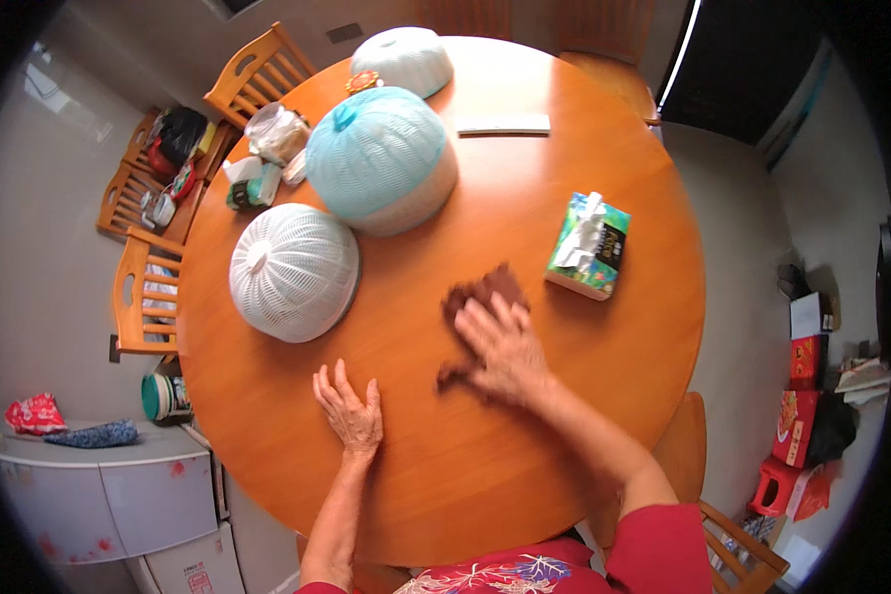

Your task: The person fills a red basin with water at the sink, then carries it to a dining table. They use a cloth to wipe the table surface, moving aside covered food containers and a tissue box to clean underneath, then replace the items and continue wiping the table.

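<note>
three mesh food covers (293, 270) and one tissue box (589, 246) share the round table (604, 386), right hand (505, 348) spread flat on one brown cloth (480, 294) mid-table, left hand (350, 411) open flat beside it near the bare near edge.

Tissue box (589, 246), three mesh food covers (294, 271)

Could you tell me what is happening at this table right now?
A person leans over a round wooden table. Their right hand presses flat on a dark brown cloth, while the left hand rests open on the bare wood. Beyond the hands sit a white mesh dome food cover, a larger light blue dome cover and a green tissue box.
</note>
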{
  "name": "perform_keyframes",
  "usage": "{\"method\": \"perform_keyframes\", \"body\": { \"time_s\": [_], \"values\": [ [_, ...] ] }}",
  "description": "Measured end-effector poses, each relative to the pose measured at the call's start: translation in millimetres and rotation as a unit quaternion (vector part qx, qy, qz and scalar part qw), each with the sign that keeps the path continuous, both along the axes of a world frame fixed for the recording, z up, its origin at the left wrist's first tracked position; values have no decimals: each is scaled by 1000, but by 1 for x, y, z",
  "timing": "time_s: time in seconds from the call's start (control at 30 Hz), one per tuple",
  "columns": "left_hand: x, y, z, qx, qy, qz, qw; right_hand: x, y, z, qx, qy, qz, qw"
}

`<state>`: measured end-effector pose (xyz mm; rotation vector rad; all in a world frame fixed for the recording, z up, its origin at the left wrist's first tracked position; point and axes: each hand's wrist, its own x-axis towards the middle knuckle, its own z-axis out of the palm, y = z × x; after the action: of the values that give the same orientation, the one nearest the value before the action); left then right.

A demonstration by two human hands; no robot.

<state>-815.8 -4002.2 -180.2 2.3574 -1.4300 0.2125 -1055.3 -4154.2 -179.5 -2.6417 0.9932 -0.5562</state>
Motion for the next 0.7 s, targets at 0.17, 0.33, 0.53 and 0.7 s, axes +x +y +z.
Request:
{"method": "perform_keyframes", "body": {
  "time_s": [0.17, 0.33, 0.53, 0.7],
  "values": [
    [0, 8, -2, -9, 35, 15, 999, 64, -114, -16, -35, 50, -167, 984],
    [5, 13, 0, -2, 53, 30, 998, 144, -91, -30, -72, 30, -258, 963],
    [5, 12, 0, -37, 73, 17, 997, 169, -40, -20, -118, 36, -157, 980],
    [10, 15, 0, -86, 117, -2, 989, 170, 5, -19, -115, -21, -95, 989]
  ]
}}
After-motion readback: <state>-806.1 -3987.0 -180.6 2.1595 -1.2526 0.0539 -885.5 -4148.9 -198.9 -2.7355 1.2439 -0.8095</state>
